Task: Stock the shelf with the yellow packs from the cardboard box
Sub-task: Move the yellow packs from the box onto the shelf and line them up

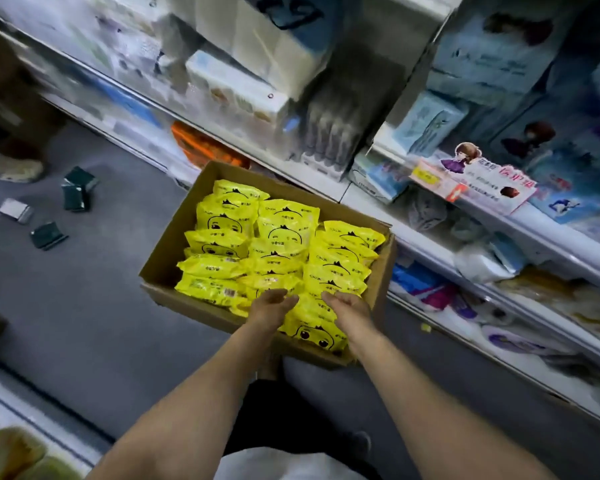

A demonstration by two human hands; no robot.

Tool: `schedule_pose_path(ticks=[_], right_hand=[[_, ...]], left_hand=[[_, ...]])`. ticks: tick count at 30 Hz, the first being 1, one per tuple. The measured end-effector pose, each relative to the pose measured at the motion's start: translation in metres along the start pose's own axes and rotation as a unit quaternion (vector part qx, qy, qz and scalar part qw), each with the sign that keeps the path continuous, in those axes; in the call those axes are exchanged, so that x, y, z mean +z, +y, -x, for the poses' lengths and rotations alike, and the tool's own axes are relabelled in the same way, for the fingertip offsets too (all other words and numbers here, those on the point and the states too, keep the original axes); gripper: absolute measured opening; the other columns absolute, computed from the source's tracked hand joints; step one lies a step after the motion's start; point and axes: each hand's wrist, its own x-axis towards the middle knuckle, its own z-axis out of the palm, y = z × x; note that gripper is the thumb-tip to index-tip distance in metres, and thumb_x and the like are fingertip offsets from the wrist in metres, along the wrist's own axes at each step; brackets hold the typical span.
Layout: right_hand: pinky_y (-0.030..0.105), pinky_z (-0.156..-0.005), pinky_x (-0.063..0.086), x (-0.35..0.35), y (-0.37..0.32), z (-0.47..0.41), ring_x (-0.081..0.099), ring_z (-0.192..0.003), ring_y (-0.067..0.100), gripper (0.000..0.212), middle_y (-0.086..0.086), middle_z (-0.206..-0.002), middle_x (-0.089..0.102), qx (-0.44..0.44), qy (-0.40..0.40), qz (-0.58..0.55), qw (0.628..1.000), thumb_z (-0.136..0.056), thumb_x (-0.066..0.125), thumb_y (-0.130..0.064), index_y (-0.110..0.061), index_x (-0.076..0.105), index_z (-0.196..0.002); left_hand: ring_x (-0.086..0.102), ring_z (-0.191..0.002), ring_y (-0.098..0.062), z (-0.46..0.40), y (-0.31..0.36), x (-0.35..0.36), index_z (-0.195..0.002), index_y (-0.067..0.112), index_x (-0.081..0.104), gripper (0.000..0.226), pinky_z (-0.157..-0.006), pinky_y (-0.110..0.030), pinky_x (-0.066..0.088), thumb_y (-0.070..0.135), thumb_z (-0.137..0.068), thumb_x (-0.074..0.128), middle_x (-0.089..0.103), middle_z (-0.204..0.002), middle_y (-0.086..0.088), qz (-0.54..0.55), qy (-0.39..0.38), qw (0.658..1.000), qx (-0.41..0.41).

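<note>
— While your left hand (270,308) lies flat on the yellow packs (274,251), fingers straight and pinching nothing, what sits left of it?
— Dark small boxes (78,194) on the floor (84,306), well apart.
— And the packs?
— Filling the cardboard box (174,237), under both your palms.
— My right hand (347,306)?
— Spread too, fingers relaxed on a pack — the shelf (482,237) stands just right of it.

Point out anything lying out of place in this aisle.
Several small dark green packs and a grey one lie scattered on the floor left of the cardboard box, tipped at different angles, as if fallen. The yellow packs sit in rows.
</note>
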Motion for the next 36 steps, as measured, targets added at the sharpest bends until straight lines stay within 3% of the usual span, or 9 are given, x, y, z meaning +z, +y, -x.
schedule_pose_path(ticks=[4, 9, 11, 15, 22, 26, 28, 31, 36], right_hand=[[0.037, -0.097, 0.049, 0.0, 0.009, -0.014, 0.059, -0.107, 0.021, 0.05, 0.006, -0.121, 0.065, 0.035, 0.029, 0.004, 0.999, -0.082, 0.078, -0.038, -0.011, 0.064, -0.121], [0.042, -0.097, 0.052, -0.008, 0.015, -0.025, 0.062, -0.103, 0.024, 0.05, 0.007, -0.119, 0.065, 0.066, 0.049, -0.011, 0.997, -0.081, 0.08, -0.039, -0.013, 0.064, -0.12], [0.034, -0.091, 0.05, -0.012, 0.011, -0.028, 0.059, -0.102, 0.022, 0.05, 0.007, -0.12, 0.063, 0.06, 0.06, -0.017, 0.996, -0.084, 0.078, -0.034, -0.009, 0.061, -0.124], [0.026, -0.083, 0.043, -0.012, 0.001, -0.032, 0.053, -0.114, 0.019, 0.058, 0.008, -0.139, 0.053, 0.028, 0.068, 0.008, 0.997, -0.085, 0.078, -0.033, -0.011, 0.054, -0.133], [0.047, -0.113, 0.029, 0.003, -0.029, -0.014, 0.033, -0.143, 0.027, 0.096, 0.007, -0.157, 0.032, 0.085, -0.064, -0.073, 0.992, -0.079, 0.078, -0.046, -0.013, 0.026, -0.153], [0.039, -0.098, 0.038, 0.01, -0.035, -0.012, 0.051, -0.113, 0.023, 0.071, 0.008, -0.145, 0.047, 0.069, -0.062, 0.018, 0.995, -0.076, 0.082, -0.043, -0.012, 0.046, -0.129], [0.039, -0.099, 0.038, 0.009, -0.033, -0.016, 0.048, -0.126, 0.028, 0.079, 0.011, -0.15, 0.043, 0.053, -0.021, -0.006, 0.998, -0.078, 0.081, -0.043, -0.009, 0.041, -0.139], [0.05, -0.11, 0.034, 0.006, -0.031, -0.023, 0.037, -0.141, 0.031, 0.104, 0.01, -0.159, 0.03, 0.069, 0.028, -0.099, 0.992, -0.079, 0.079, -0.047, -0.011, 0.019, -0.155], [0.041, -0.098, 0.045, -0.002, -0.023, -0.029, 0.057, -0.121, 0.029, 0.076, 0.005, -0.136, 0.058, 0.063, 0.116, -0.089, 0.987, -0.072, 0.085, -0.046, -0.013, 0.054, -0.133]], left_hand=[[0.057, -0.119, -0.026, -0.024, -0.018, 0.019, -0.132, 0.012, 0.057, 0.056, -0.097, -0.031, 0.044, 0.022, -0.081, 0.078, 0.059, -0.131, -0.008, -0.266, -0.046, 0.963, 0.018], [0.058, -0.109, -0.031, -0.035, -0.028, 0.015, -0.106, 0.024, 0.072, 0.026, -0.089, -0.035, 0.05, 0.028, -0.081, 0.068, 0.068, -0.11, -0.012, -0.458, -0.044, 0.883, 0.092], [0.056, -0.104, -0.028, -0.036, -0.021, 0.01, -0.094, 0.023, 0.072, 0.018, -0.082, -0.031, 0.046, 0.036, -0.081, 0.072, 0.07, -0.1, -0.008, -0.44, -0.045, 0.888, 0.126], [0.048, -0.074, -0.02, -0.038, 0.015, -0.008, -0.076, 0.017, 0.051, 0.024, -0.059, -0.028, 0.033, 0.026, -0.09, 0.068, 0.06, -0.077, -0.002, -0.215, -0.078, 0.97, 0.079], [0.057, -0.085, -0.006, -0.043, 0.058, -0.024, -0.116, 0.006, 0.058, 0.031, -0.068, -0.021, 0.04, 0.028, -0.095, 0.062, 0.064, -0.099, 0.007, -0.066, -0.097, 0.992, 0.039], [0.059, -0.108, -0.019, -0.045, 0.055, -0.032, -0.115, 0.012, 0.061, 0.035, -0.096, -0.034, 0.045, 0.039, -0.093, 0.062, 0.064, -0.117, 0.003, -0.022, -0.099, 0.995, 0.014], [0.063, -0.109, -0.025, -0.049, 0.047, -0.039, -0.111, 0.011, 0.063, 0.039, -0.097, -0.045, 0.049, 0.045, -0.091, 0.063, 0.068, -0.112, -0.003, 0.003, -0.071, 0.997, 0.011], [0.06, -0.11, -0.027, -0.058, 0.025, -0.054, -0.107, 0.011, 0.061, 0.042, -0.089, -0.038, 0.048, 0.045, -0.085, 0.071, 0.065, -0.112, -0.003, -0.142, 0.041, 0.988, 0.042], [0.053, -0.117, -0.03, -0.065, -0.004, -0.071, -0.12, 0.024, 0.062, 0.058, -0.095, -0.041, 0.049, 0.05, -0.071, 0.081, 0.06, -0.123, -0.008, -0.403, 0.003, 0.915, 0.011]])
